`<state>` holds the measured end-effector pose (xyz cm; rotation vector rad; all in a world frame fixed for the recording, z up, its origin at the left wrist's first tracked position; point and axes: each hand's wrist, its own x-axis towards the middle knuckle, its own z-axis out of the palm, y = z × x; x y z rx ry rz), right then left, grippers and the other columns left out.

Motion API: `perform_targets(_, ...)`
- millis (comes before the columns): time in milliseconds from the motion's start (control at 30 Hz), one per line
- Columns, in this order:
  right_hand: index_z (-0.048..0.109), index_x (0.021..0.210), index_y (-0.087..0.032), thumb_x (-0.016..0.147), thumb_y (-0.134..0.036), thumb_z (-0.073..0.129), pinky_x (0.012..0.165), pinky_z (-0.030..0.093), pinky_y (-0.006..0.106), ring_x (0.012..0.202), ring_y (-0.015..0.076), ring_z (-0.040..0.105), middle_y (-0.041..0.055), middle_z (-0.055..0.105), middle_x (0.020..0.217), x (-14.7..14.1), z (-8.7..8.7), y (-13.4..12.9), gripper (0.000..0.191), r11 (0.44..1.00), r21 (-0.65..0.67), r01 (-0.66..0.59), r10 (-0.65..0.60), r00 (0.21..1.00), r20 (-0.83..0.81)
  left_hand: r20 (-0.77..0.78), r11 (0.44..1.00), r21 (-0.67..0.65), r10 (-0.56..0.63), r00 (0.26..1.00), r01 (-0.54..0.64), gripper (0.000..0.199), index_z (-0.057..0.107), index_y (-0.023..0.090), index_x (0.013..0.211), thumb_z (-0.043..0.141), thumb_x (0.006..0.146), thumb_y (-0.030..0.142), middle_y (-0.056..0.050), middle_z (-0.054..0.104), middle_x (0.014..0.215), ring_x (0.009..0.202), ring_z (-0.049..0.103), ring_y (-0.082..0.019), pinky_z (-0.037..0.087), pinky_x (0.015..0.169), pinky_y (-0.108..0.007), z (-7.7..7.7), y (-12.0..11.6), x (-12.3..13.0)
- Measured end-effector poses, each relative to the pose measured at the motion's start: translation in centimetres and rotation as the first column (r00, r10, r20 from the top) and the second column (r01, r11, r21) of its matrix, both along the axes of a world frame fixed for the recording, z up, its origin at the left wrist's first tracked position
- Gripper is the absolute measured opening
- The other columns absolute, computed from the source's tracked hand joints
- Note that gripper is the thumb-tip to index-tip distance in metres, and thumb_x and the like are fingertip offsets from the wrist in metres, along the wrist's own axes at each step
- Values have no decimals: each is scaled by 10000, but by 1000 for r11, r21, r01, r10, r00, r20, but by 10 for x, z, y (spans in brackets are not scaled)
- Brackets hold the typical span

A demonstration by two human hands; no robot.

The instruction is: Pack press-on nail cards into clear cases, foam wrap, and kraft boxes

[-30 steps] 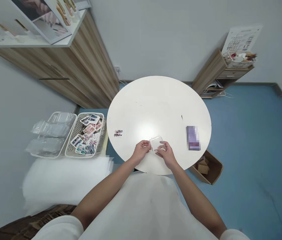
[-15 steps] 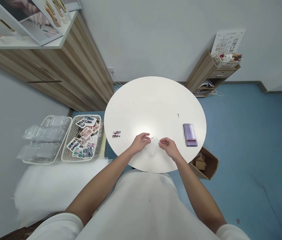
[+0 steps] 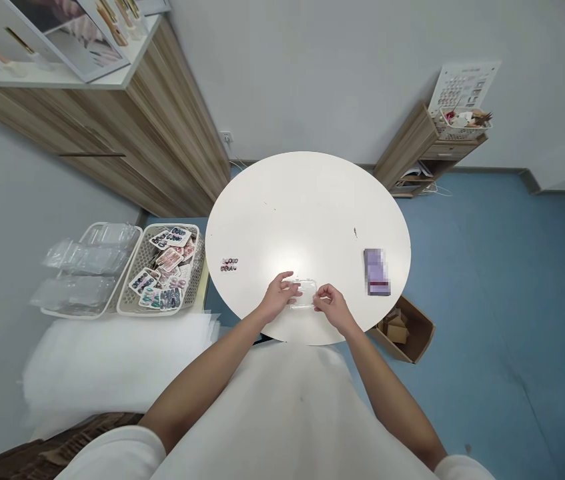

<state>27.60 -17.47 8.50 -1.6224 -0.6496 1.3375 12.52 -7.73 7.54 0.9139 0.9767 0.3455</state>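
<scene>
Between my hands, over the near part of the white round table [image 3: 307,187], is a clear plastic box [image 3: 304,296], roughly rectangular and see-through. My left hand [image 3: 278,297] grips its left side, some fingers lying across it. My right hand [image 3: 333,307] pinches its right edge. Whether the box rests on the tabletop I cannot tell. To the left on the table lies a card of press-on nails [image 3: 229,265], dark and pinkish in two rows. A stack of purple packets [image 3: 375,270], partly pixelated, lies at the right.
Left of the table stand a basket of nail cards [image 3: 192,287] and a basket of clear plastic packages [image 3: 87,260]. White foam sheets [image 3: 112,363] lie below them. A cardboard box [image 3: 425,333] stands on the floor at the right. Wooden cabinets [image 3: 177,107] line the wall.
The clear box has turned from a tilted position to a flatter, squarer one. My left fingers now reach across its side, and both hands have come slightly nearer to me.
</scene>
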Motion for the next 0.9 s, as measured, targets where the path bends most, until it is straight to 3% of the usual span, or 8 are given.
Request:
perform_targets(100,487,902,-233,637,-387,638,769,464,378,844,171,570,38,522,1022,7,5,-6,341,983,41,-177,164,963,212,7,999,48,-11,1000,11,453,487,178,1013,666,656,392,-78,621,927,763,634,-173,462,647,-287,-3,1,1)
perform_targets(200,474,1034,-271,559,-325,712,904,387,422,1154,237,412,67,340,1320,19,11,-9,534,909,82,-409,337,835,435,44,997,58,-50,998,47,433,513,161,980,668,651,395,-59,631,836,710,620,-156,466,636,-289,-5,0,5)
perform_targets(300,489,1035,-262,605,-267,678,934,363,431,1201,238,372,73,332,1346,29,12,-8,470,843,94,-530,409,744,529,73,996,54,-73,995,69,451,508,161,1028,643,676,407,-73,629,872,739,613,-158,465,658,-299,-5,-4,10)
perform_targets(400,515,979,-243,620,-247,657,938,360,431,1185,239,398,83,411,1290,38,11,-4,387,845,137,-516,361,741,566,114,994,82,-87,990,78,567,431,203,1177,638,684,393,-112,567,1069,827,603,-166,457,715,-320,-4,-8,11)
perform_targets(467,515,962,-240,607,-259,666,932,364,429,1173,244,412,89,433,1269,43,11,-2,386,867,169,-470,306,767,564,118,983,133,-139,983,123,771,320,271,1282,706,617,341,-128,467,1213,905,579,-177,445,754,-332,-3,-11,8)
perform_targets(600,508,951,-238,603,-270,663,918,371,421,1163,248,420,100,452,1252,49,15,2,383,865,199,-460,285,778,559,-7,936,266,-240,971,233,1078,189,329,1345,799,462,235,-109,464,1181,858,565,-155,424,766,-333,0,-16,1)
perform_targets(733,522,940,-243,588,-275,664,913,368,421,1155,253,430,96,470,1241,50,16,7,381,826,215,-521,324,752,575,2,932,300,-214,977,203,970,253,286,1337,772,517,255,-70,519,1041,743,541,-109,427,737,-323,2,-14,2)
perform_targets(900,533,927,-241,568,-264,663,887,386,400,1121,254,463,91,504,1204,52,15,10,383,817,260,-515,310,772,555,21,948,260,-198,980,186,927,318,274,1310,777,505,263,-67,539,1035,701,519,-90,435,724,-318,4,-11,6)
